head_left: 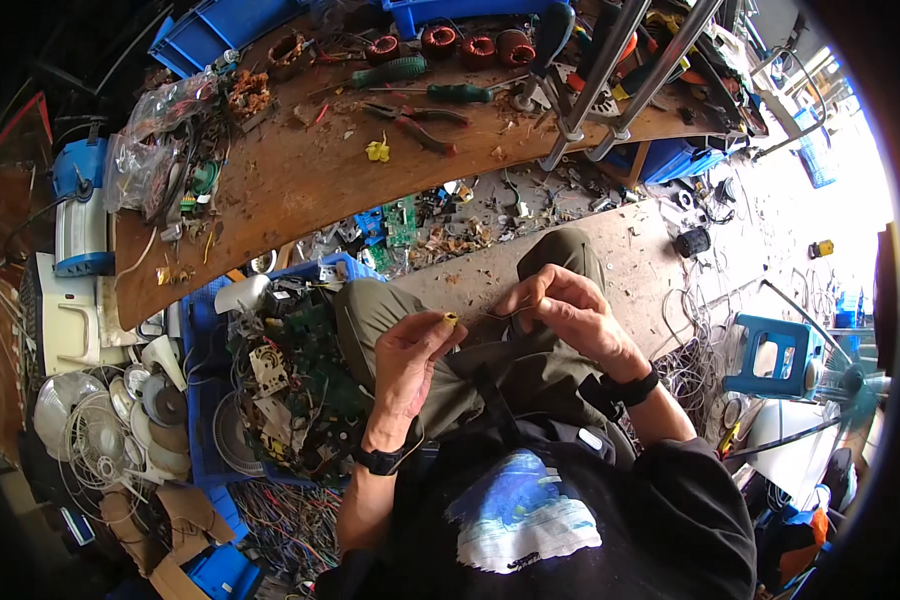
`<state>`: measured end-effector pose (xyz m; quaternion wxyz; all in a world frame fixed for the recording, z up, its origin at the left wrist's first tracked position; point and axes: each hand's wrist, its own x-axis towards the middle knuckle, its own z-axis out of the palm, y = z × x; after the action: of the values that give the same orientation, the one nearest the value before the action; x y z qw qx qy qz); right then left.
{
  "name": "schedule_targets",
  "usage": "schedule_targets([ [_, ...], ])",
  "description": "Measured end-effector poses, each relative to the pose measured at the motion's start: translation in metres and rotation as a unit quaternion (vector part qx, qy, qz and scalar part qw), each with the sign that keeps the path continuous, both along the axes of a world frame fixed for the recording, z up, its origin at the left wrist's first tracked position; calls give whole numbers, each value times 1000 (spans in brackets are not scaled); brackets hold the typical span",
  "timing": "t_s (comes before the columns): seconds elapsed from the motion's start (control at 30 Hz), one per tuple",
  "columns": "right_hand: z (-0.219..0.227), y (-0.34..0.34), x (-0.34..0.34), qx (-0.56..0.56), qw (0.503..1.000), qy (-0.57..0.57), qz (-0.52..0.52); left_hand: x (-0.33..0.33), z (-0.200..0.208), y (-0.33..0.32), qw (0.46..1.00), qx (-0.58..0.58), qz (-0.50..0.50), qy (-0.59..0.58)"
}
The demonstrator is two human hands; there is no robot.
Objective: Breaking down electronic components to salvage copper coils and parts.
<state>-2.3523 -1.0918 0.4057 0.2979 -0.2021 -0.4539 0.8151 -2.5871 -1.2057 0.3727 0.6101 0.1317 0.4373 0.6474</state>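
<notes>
My left hand (410, 358) pinches a small yellow piece (451, 319) at the end of a thin wire (492, 315). The wire runs right to my right hand (568, 312), whose fingers are closed around its other part. Both hands hover above my lap, over olive trousers (490, 375). A black band sits on each wrist.
A brown workbench (300, 170) curves across the top, carrying pliers (415, 122), green-handled screwdrivers (395, 72) and copper coils (438, 41). A blue crate (202, 330) of circuit boards and scrap stands left of my knee. Fan parts (90, 430) lie far left; a blue stool (778, 352) stands right.
</notes>
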Motion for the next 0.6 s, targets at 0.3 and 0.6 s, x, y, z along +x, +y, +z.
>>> schedule_targets([
  [0.3, -13, 12, 6, -121, 982, 46, -135, -11, 3, -5, 996, 7, -83, 13],
  [0.6, -20, -6, -9, 10, 992, -101, -75, 6, 4, 2, 998, 46, -30, 21],
])
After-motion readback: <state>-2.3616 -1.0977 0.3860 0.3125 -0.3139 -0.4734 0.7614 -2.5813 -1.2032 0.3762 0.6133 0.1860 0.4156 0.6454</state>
